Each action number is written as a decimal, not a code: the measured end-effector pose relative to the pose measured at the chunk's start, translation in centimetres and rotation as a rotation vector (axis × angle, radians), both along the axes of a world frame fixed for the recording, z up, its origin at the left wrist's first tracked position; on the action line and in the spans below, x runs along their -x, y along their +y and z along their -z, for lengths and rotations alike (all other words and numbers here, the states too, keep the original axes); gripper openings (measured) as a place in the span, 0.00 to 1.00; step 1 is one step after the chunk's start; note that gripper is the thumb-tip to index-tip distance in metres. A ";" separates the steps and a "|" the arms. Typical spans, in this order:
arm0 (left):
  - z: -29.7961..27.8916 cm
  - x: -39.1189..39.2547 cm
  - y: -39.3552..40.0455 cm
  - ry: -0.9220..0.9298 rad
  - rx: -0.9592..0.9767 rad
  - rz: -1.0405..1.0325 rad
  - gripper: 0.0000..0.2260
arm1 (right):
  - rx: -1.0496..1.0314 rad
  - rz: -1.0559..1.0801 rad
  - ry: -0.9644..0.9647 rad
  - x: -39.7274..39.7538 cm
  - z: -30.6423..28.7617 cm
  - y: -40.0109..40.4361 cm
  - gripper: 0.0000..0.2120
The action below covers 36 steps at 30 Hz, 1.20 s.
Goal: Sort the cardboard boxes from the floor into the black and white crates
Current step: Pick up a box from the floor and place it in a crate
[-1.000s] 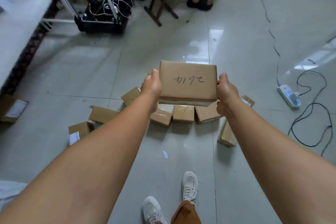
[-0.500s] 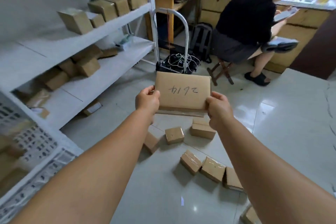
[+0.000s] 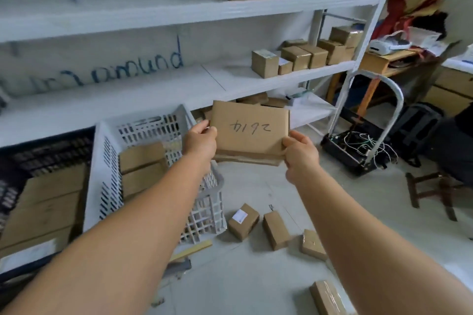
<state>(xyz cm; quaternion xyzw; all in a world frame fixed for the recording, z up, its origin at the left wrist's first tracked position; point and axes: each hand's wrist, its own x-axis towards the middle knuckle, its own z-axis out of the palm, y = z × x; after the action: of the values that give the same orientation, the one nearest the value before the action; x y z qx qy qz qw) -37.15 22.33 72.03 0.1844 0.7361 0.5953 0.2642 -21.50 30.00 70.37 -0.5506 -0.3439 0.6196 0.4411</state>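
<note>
While held out above the floor beside the white crate [image 3: 107, 169], the flat cardboard box [image 3: 249, 133] is pinched at its side edges by left hand [image 3: 201, 142] and right hand [image 3: 300, 153]; judged light, stiff, best gripped there.

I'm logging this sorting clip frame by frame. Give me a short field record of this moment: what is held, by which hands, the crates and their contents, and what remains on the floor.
held item: flat cardboard box with handwriting on top
left hand: grips the box's left edge
right hand: grips the box's right edge
box position: in the air, just right of the white crate
white crate contents: cardboard boxes
black crate: left of the white one, also holds cardboard boxes
floor: small boxes lying loose, not yet sorted
</note>
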 end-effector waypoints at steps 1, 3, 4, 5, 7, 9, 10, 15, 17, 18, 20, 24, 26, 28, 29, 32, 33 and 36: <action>-0.3 1.7 -1.2 0.002 -0.006 -0.033 0.18 | -0.008 -0.030 0.004 2.0 -0.2 -0.6 0.11; -1.0 5.0 -3.8 0.005 -0.023 -0.100 0.18 | -0.030 -0.095 0.017 6.0 -0.7 -2.1 0.12; -1.3 6.7 -5.2 0.009 -0.025 -0.133 0.18 | -0.042 -0.128 0.024 8.0 -0.9 -3.1 0.12; -1.6 8.3 -6.6 0.011 -0.028 -0.161 0.18 | -0.050 -0.154 0.032 10.1 -1.1 -4.1 0.12; -2.0 11.8 -9.4 0.018 -0.037 -0.203 0.18 | -0.056 -0.213 0.043 14.0 -1.4 -6.3 0.12; -2.2 15.1 -12.3 0.025 -0.040 -0.249 0.17 | -0.054 -0.270 0.058 17.9 -1.4 -8.6 0.12; -2.3 16.8 -13.8 0.024 -0.043 -0.271 0.17 | -0.050 -0.292 0.050 19.8 -1.5 -9.8 0.12; -2.2 23.9 -20.5 0.032 -0.044 -0.348 0.18 | -0.044 -0.387 0.047 28.1 -1.5 -15.4 0.12; -2.1 26.3 -22.9 0.040 -0.037 -0.369 0.18 | -0.030 -0.419 0.045 30.8 -1.5 -17.5 0.13; -2.1 27.3 -24.1 0.052 -0.024 -0.379 0.18 | -0.014 -0.434 0.044 32.1 -1.4 -18.5 0.13; -1.9 29.2 -26.2 0.078 0.007 -0.384 0.18 | 0.008 -0.454 0.034 34.4 -1.0 -20.4 0.12; -1.0 32.7 -29.5 0.106 0.071 -0.370 0.19 | 0.006 -0.497 0.004 38.3 -0.1 -23.0 0.11; -0.5 34.3 -30.8 0.101 0.102 -0.359 0.21 | 0.021 -0.522 -0.019 40.0 0.3 -24.0 0.13; 0.2 35.8 -31.7 0.108 0.135 -0.329 0.24 | 0.038 -0.550 -0.045 41.8 0.9 -24.7 0.15; 0.7 36.5 -32.0 0.117 0.167 -0.311 0.26 | 0.042 -0.565 -0.056 42.7 1.3 -25.0 0.17; 2.0 38.6 -32.6 0.172 0.302 -0.290 0.32 | 0.043 -0.616 -0.109 45.3 2.8 -25.4 0.21; 2.5 39.2 -32.6 0.185 0.344 -0.283 0.34 | 0.049 -0.638 -0.127 46.1 3.5 -25.4 0.22; 4.1 41.2 -32.5 0.222 0.441 -0.256 0.36 | 0.069 -0.700 -0.162 48.6 5.2 -25.0 0.21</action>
<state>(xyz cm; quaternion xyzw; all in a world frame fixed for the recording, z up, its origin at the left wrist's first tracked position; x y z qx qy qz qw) -78.34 -10.13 67.96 0.0920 0.8896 0.4255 0.1383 -70.10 4.95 65.12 -0.4613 -0.5242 0.6989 0.1548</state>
